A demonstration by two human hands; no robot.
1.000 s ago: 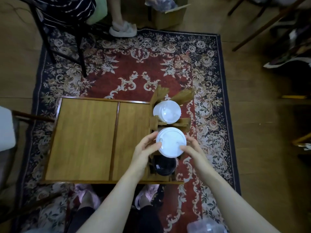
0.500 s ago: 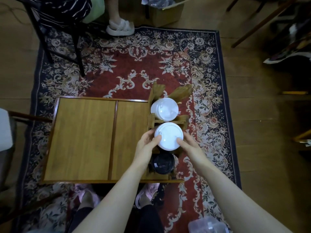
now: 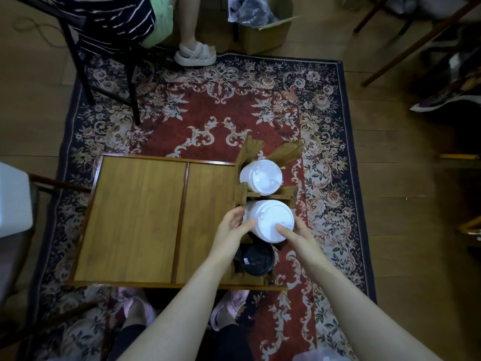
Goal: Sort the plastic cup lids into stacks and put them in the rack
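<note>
A wooden rack (image 3: 288, 195) stands along the right end of the low wooden table (image 3: 140, 217). Its far slot holds a stack of white lids (image 3: 261, 177). In the middle slot sits a second white lid stack (image 3: 270, 217). My left hand (image 3: 233, 226) holds that stack's left side, fingers curved round the rim. My right hand (image 3: 295, 234) is at its right side with a fingertip lying on the top lid. The near slot holds a stack of black lids (image 3: 257, 259), partly hidden by my left wrist.
The table stands on a patterned red rug (image 3: 208, 121). A seated person's sandalled foot (image 3: 195, 54) and a dark chair (image 3: 104, 69) are beyond it. A cardboard box (image 3: 265, 32) sits at the top. My own feet (image 3: 135, 306) show under the table's near edge.
The white lid stack between my hands has gone down into the rack's middle slot. My right fingertip now lies on top of the stack instead of at its rim.
</note>
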